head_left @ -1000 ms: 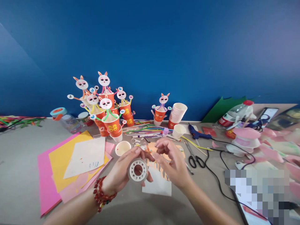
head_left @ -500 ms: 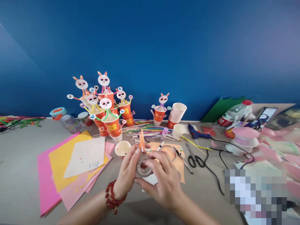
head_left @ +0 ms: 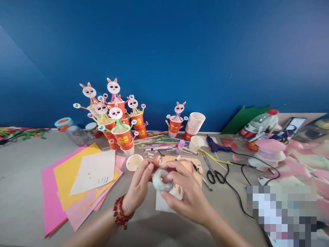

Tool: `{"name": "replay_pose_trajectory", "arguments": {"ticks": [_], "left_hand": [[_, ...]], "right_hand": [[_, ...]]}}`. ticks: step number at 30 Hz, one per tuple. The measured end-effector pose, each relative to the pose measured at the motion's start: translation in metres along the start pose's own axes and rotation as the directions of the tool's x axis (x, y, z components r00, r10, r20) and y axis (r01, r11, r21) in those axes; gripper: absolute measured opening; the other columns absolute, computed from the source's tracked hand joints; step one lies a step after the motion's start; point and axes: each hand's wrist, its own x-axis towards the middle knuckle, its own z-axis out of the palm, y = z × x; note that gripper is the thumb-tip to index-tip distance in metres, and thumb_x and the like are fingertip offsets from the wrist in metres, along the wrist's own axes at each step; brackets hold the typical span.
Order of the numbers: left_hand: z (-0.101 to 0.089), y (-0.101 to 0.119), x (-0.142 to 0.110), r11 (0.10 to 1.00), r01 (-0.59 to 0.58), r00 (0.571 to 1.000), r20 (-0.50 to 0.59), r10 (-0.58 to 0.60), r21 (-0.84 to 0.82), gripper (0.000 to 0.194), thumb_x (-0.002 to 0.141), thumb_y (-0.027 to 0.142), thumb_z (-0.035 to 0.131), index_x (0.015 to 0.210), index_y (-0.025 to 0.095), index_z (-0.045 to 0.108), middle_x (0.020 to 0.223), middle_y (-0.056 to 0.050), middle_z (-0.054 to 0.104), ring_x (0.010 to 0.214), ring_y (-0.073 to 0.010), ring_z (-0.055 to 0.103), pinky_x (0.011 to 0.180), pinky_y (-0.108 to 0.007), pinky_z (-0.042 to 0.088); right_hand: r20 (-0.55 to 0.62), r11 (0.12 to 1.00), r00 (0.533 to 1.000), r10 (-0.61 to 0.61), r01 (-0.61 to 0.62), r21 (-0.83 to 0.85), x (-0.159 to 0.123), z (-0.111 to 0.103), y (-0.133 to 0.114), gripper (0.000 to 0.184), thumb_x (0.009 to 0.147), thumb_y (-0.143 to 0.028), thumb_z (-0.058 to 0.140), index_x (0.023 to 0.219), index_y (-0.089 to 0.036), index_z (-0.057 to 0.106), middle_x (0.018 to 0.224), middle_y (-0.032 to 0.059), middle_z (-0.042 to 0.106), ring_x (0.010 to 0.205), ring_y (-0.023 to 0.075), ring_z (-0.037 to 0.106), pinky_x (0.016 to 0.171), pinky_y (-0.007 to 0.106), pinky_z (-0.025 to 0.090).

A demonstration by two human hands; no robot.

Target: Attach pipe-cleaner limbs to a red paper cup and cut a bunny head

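A roll of clear tape [head_left: 157, 186] sits in front of me, tilted, with my right hand [head_left: 189, 192] closed around its right side. One fingertip reaches into its core. My left hand [head_left: 140, 185], a red bead bracelet at its wrist, pinches thumb and fingers at the roll's upper left edge. What lies between those fingers is hidden. Below both hands is a white paper piece [head_left: 164, 204], and behind the right one lies an orange paper sheet [head_left: 199, 178]. A paper cup [head_left: 134, 163] stands just beyond my left hand.
Rabbit-faced paper cups [head_left: 122, 135] stand at the back left, beside coloured paper sheets [head_left: 51, 206]. Stacked cups [head_left: 194, 125], scissors [head_left: 212, 173] and a blue glue gun [head_left: 216, 145] with a trailing cord are at right. A bottle [head_left: 259, 125] stands farther right.
My right hand has come in and taken hold of the tape roll, which has turned and tilted. An orange strip that showed upright at my left fingers half a second ago is out of sight.
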Motion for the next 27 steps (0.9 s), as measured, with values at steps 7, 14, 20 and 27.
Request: {"name": "replay_pose_trajectory", "arguments": {"ticks": [7,14,20,27], "left_hand": [[0.0,-0.002,-0.005,0.828,-0.364,0.927,0.083,0.364,0.426,0.023,0.086,0.02,0.062,0.106,0.02,0.05,0.092,-0.004,0.057,0.075,-0.0154,0.052,0.069,-0.03,0.047],[0.006,0.006,-0.003,0.82,-0.435,0.9,0.193,0.391,0.37,0.031,0.083,0.01,0.055,0.112,0.021,0.05,0.105,-0.008,0.06,0.088,-0.0186,0.059,0.076,-0.032,0.051],[0.011,-0.003,-0.002,0.872,-0.357,0.934,0.156,0.323,0.334,0.036,0.086,0.009,0.052,0.118,0.023,0.046,0.105,-0.005,0.064,0.091,-0.0175,0.065,0.08,-0.03,0.054],[0.011,-0.006,0.009,0.737,-0.467,0.874,0.125,0.47,0.488,0.031,0.091,0.012,0.046,0.121,0.021,0.047,0.108,-0.011,0.063,0.1,-0.0225,0.063,0.082,-0.035,0.053]], "right_hand": [[0.131,0.639,0.954,0.269,-0.278,0.717,0.004,-0.014,0.01,0.02,0.087,-0.034,0.059,0.082,-0.019,0.07,0.102,0.0074,0.061,0.097,0.0228,0.057,0.083,0.031,0.046],[0.179,0.301,0.879,0.441,-0.333,0.894,-0.001,-0.008,0.014,0.029,0.08,-0.043,0.069,0.1,-0.022,0.075,0.097,0.0057,0.067,0.082,0.0193,0.058,0.072,0.026,0.046],[0.122,0.517,0.94,0.32,-0.281,0.809,-0.003,-0.01,0.012,0.025,0.085,-0.042,0.063,0.082,-0.019,0.072,0.111,0.0079,0.061,0.101,0.0245,0.055,0.086,0.03,0.044],[0.02,0.71,0.978,0.21,-0.166,0.684,-0.006,-0.006,0.011,0.024,0.086,-0.045,0.062,0.079,-0.022,0.065,0.112,0.0078,0.061,0.11,0.0269,0.051,0.092,0.034,0.043]]}}
